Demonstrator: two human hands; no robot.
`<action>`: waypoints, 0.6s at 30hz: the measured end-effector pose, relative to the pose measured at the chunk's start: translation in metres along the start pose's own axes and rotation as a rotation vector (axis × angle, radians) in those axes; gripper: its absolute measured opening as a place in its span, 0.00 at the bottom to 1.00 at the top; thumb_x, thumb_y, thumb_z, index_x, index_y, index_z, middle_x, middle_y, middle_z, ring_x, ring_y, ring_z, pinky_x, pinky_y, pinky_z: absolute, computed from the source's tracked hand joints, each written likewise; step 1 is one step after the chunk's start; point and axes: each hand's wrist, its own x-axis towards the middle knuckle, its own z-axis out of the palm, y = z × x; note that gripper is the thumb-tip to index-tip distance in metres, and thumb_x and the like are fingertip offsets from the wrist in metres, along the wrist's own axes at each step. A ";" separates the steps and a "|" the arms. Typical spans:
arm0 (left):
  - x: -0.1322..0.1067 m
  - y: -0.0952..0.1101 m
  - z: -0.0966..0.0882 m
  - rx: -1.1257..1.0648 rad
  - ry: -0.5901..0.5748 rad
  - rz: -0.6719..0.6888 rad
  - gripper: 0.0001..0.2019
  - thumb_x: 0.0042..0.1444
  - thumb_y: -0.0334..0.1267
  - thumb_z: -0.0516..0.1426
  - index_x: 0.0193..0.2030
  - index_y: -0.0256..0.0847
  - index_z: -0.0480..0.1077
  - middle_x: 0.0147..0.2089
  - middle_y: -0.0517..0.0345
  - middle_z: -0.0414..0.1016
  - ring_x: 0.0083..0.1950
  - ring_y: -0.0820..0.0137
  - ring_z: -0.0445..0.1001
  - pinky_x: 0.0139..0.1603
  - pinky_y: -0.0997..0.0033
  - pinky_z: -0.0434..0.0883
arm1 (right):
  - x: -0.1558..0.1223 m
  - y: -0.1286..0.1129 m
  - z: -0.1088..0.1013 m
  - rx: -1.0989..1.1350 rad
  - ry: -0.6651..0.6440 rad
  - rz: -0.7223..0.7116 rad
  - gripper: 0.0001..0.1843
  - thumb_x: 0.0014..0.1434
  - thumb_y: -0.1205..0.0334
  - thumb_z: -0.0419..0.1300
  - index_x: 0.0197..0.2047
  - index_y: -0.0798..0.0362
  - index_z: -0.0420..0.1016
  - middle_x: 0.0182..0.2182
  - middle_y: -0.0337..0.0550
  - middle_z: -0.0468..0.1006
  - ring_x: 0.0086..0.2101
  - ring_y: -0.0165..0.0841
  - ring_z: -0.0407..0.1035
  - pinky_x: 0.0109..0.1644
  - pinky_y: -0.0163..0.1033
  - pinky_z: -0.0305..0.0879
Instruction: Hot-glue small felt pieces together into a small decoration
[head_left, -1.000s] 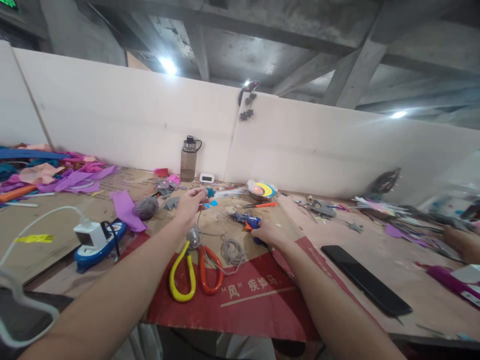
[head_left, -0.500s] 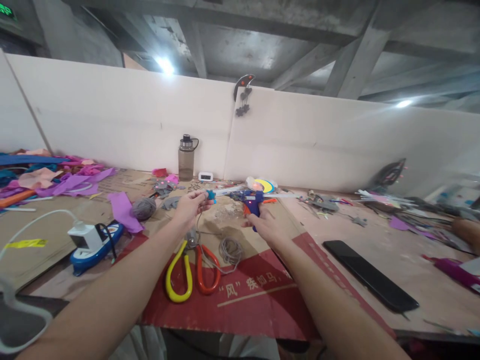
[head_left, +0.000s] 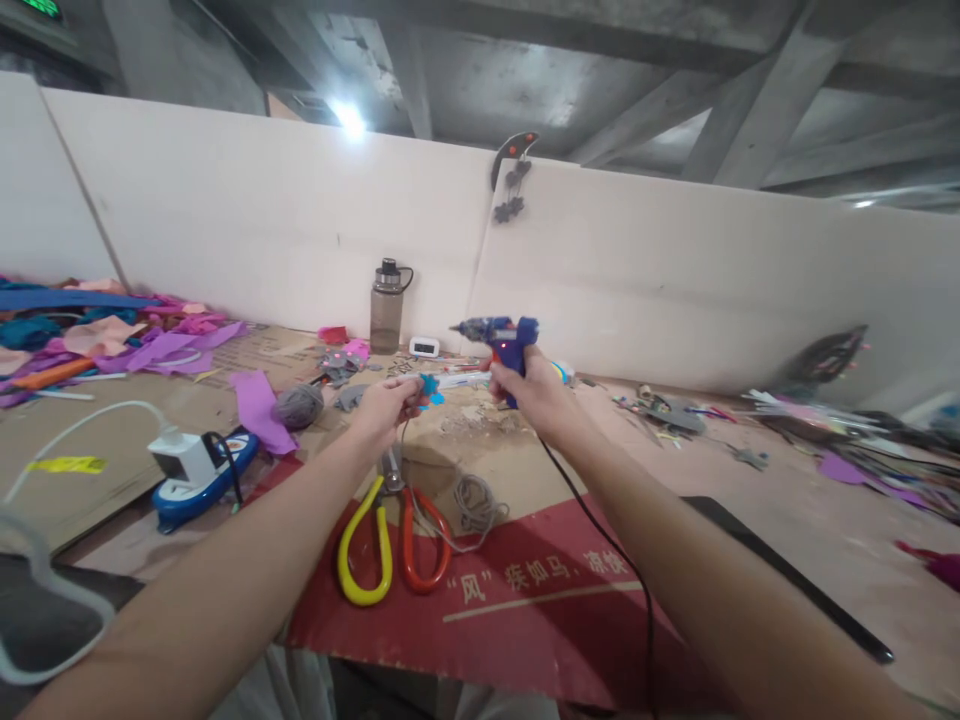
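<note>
My right hand (head_left: 534,382) is closed round the handle of a blue hot glue gun (head_left: 511,345), raised above the table with its nozzle pointing left. A black cord runs down from the gun. Between the fingertips of my left hand (head_left: 390,408) is a small blue felt flower (head_left: 429,388), with a thin grey string hanging below it. Scissors (head_left: 362,560) with one yellow and one red handle lie under my left hand. Beside them a loose coil of grey yarn (head_left: 476,510) rests on the cardboard.
A water bottle (head_left: 385,312) and a small white clock (head_left: 424,347) stand by the partition. To the left are a blue power strip (head_left: 202,490), a ball of grey yarn (head_left: 298,406) and felt scraps (head_left: 150,350). A black phone (head_left: 787,575) lies right, partly behind my forearm.
My right hand has lifted the glue gun up off the work area, so its nozzle and cord now show. My left hand keeps hold of the blue flower. The view has shifted slightly.
</note>
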 end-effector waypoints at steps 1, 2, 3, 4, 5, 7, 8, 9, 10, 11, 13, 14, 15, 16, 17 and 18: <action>0.000 0.000 0.000 -0.004 -0.003 0.003 0.08 0.42 0.35 0.63 0.27 0.33 0.71 0.22 0.58 0.72 0.23 0.78 0.70 0.22 0.81 0.65 | -0.006 0.008 0.005 -0.043 0.034 0.023 0.09 0.54 0.59 0.54 0.38 0.52 0.64 0.22 0.35 0.69 0.20 0.27 0.63 0.25 0.35 0.61; 0.000 -0.001 -0.001 -0.004 -0.003 0.004 0.07 0.42 0.34 0.63 0.27 0.33 0.71 0.22 0.58 0.72 0.23 0.78 0.70 0.22 0.81 0.65 | -0.012 0.017 0.010 -0.070 0.038 0.034 0.09 0.54 0.58 0.53 0.38 0.52 0.64 0.22 0.36 0.69 0.21 0.28 0.63 0.25 0.35 0.61; 0.001 -0.002 -0.001 -0.004 0.001 0.000 0.06 0.43 0.34 0.62 0.27 0.33 0.71 0.22 0.57 0.72 0.23 0.78 0.70 0.23 0.81 0.65 | -0.018 0.026 0.013 -0.084 0.030 0.034 0.09 0.55 0.56 0.53 0.38 0.51 0.64 0.22 0.37 0.70 0.22 0.30 0.64 0.26 0.36 0.62; 0.001 -0.003 -0.001 -0.002 0.010 -0.007 0.05 0.43 0.33 0.62 0.27 0.33 0.71 0.22 0.57 0.73 0.22 0.78 0.70 0.22 0.81 0.65 | -0.023 0.034 0.015 -0.086 0.021 0.020 0.10 0.55 0.56 0.53 0.39 0.50 0.63 0.24 0.39 0.71 0.23 0.31 0.65 0.26 0.36 0.62; 0.002 -0.004 0.000 0.001 0.012 -0.013 0.05 0.43 0.32 0.62 0.26 0.33 0.71 0.22 0.56 0.73 0.22 0.78 0.70 0.22 0.81 0.65 | -0.026 0.041 0.016 -0.088 0.004 0.004 0.11 0.56 0.55 0.52 0.41 0.50 0.63 0.26 0.40 0.72 0.23 0.31 0.65 0.27 0.37 0.63; 0.003 -0.007 0.001 0.007 -0.006 -0.020 0.05 0.43 0.32 0.61 0.27 0.33 0.71 0.23 0.56 0.73 0.23 0.78 0.70 0.23 0.80 0.66 | -0.031 0.049 0.016 -0.102 -0.019 -0.025 0.13 0.56 0.55 0.52 0.44 0.50 0.62 0.29 0.42 0.73 0.24 0.32 0.66 0.27 0.38 0.63; 0.003 -0.008 0.001 0.010 -0.023 -0.020 0.05 0.43 0.33 0.62 0.27 0.33 0.72 0.24 0.55 0.73 0.23 0.78 0.70 0.23 0.80 0.66 | -0.032 0.051 0.015 -0.122 -0.026 -0.036 0.14 0.56 0.55 0.52 0.45 0.50 0.62 0.31 0.43 0.74 0.24 0.32 0.66 0.28 0.38 0.63; 0.002 -0.009 0.002 0.013 -0.041 -0.018 0.06 0.43 0.33 0.62 0.27 0.33 0.72 0.24 0.55 0.74 0.24 0.78 0.70 0.24 0.80 0.66 | -0.032 0.051 0.014 -0.148 -0.029 -0.050 0.14 0.56 0.56 0.52 0.46 0.50 0.62 0.32 0.43 0.74 0.25 0.32 0.66 0.28 0.38 0.63; 0.002 -0.010 0.002 0.017 -0.056 -0.015 0.06 0.42 0.34 0.62 0.27 0.33 0.72 0.24 0.55 0.74 0.24 0.77 0.70 0.24 0.80 0.67 | -0.033 0.050 0.014 -0.177 -0.032 -0.066 0.15 0.57 0.56 0.52 0.47 0.50 0.62 0.33 0.44 0.74 0.26 0.32 0.66 0.29 0.38 0.63; 0.001 -0.011 0.003 0.021 -0.063 -0.013 0.07 0.42 0.34 0.63 0.27 0.33 0.72 0.24 0.55 0.73 0.24 0.77 0.70 0.24 0.80 0.67 | -0.033 0.048 0.014 -0.206 -0.038 -0.088 0.16 0.57 0.56 0.52 0.48 0.51 0.62 0.33 0.44 0.74 0.27 0.33 0.67 0.31 0.38 0.63; 0.000 -0.011 0.003 0.030 -0.061 -0.011 0.08 0.41 0.35 0.63 0.26 0.33 0.71 0.23 0.56 0.73 0.24 0.77 0.71 0.24 0.80 0.67 | -0.035 0.044 0.015 -0.258 -0.047 -0.130 0.17 0.57 0.57 0.52 0.49 0.52 0.62 0.34 0.45 0.74 0.31 0.34 0.67 0.33 0.38 0.63; -0.001 -0.011 0.004 0.034 -0.055 -0.011 0.08 0.41 0.36 0.64 0.26 0.34 0.71 0.23 0.57 0.73 0.24 0.77 0.70 0.24 0.80 0.67 | -0.036 0.041 0.015 -0.281 -0.047 -0.145 0.17 0.57 0.58 0.51 0.49 0.53 0.62 0.35 0.45 0.73 0.32 0.35 0.67 0.35 0.38 0.62; -0.001 -0.011 0.004 0.035 -0.047 -0.010 0.08 0.40 0.36 0.64 0.26 0.34 0.71 0.23 0.57 0.73 0.24 0.77 0.70 0.24 0.80 0.67 | -0.037 0.038 0.015 -0.302 -0.046 -0.156 0.17 0.57 0.58 0.51 0.49 0.53 0.62 0.35 0.46 0.73 0.33 0.35 0.67 0.36 0.38 0.62; -0.002 -0.011 0.004 0.034 -0.042 -0.008 0.08 0.40 0.36 0.64 0.26 0.34 0.71 0.23 0.57 0.72 0.24 0.77 0.70 0.24 0.80 0.67 | -0.038 0.036 0.016 -0.322 -0.043 -0.162 0.17 0.57 0.59 0.51 0.49 0.54 0.62 0.36 0.46 0.73 0.34 0.36 0.67 0.37 0.39 0.62; -0.002 -0.011 0.004 0.032 -0.039 -0.007 0.08 0.40 0.36 0.64 0.26 0.34 0.71 0.23 0.57 0.72 0.23 0.78 0.70 0.24 0.80 0.67 | -0.039 0.034 0.016 -0.341 -0.038 -0.166 0.16 0.57 0.59 0.52 0.48 0.54 0.62 0.36 0.47 0.73 0.35 0.36 0.67 0.37 0.39 0.62; -0.002 -0.011 0.004 0.031 -0.038 -0.005 0.09 0.40 0.36 0.64 0.26 0.34 0.71 0.23 0.57 0.72 0.23 0.78 0.70 0.24 0.80 0.66 | -0.040 0.033 0.017 -0.356 -0.032 -0.171 0.16 0.57 0.59 0.52 0.48 0.54 0.63 0.37 0.47 0.73 0.35 0.36 0.67 0.38 0.39 0.61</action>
